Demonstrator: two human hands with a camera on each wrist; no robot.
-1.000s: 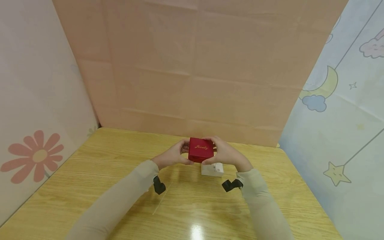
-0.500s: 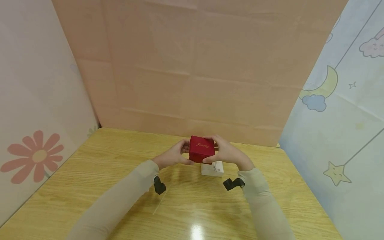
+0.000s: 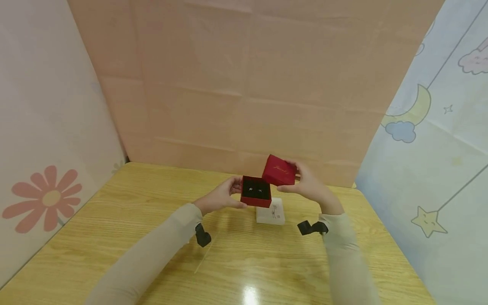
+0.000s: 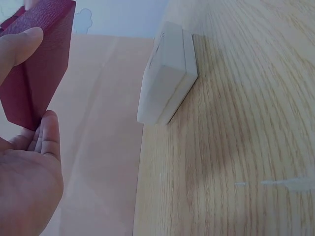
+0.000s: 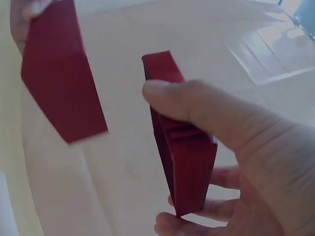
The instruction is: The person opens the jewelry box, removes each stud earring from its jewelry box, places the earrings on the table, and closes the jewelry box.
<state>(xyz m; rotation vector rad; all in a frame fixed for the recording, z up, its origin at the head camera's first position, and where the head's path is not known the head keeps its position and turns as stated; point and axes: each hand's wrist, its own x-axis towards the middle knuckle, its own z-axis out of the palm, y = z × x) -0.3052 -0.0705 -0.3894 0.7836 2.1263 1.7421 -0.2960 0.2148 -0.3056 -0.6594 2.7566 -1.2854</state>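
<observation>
My left hand (image 3: 221,198) grips the red base of a jewelry box (image 3: 256,202) by its left side, thumb at the front. Inside the base, a black pad (image 3: 255,194) carries two small star-like earrings (image 3: 250,189). Up and to the right, my right hand (image 3: 310,186) holds the red lid (image 3: 280,170), tilted, with gold script on its top. In the right wrist view the lid (image 5: 192,177) sits between thumb and fingers, apart from the base (image 5: 59,73). The left wrist view shows the base (image 4: 44,64) raised off the table.
A white box (image 3: 270,213) with a small drawing on top lies on the wooden table (image 3: 244,254), just below the raised red base. A thin pale strip (image 3: 203,258) lies nearer the front. A peach sheet (image 3: 244,106) hangs behind the table, with patterned sheets at both sides.
My right hand has lifted the lid off the base and moved it up and right, baring the black pad and earrings. The left hand has stayed in place with the base.
</observation>
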